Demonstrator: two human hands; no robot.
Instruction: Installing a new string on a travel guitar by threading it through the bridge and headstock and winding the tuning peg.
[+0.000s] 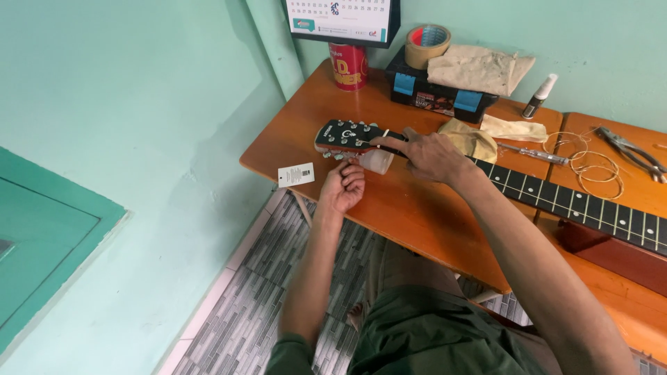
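On one headstock: two hands.

A white rectangular tag with dark print is seen at the table's near-left edge, at nine o'clock from the left hand. A desk calendar, white in a black frame, is stood at twelve o'clock; a red printed can is placed below it, and a black box with blue patches and a printed label at the can's three o'clock.

Guitar body: cut off by the right edge.
Neck: partly hidden under the right hand.
Calendar: cropped at the top.
Left hand fingertips: grip cannot be told.
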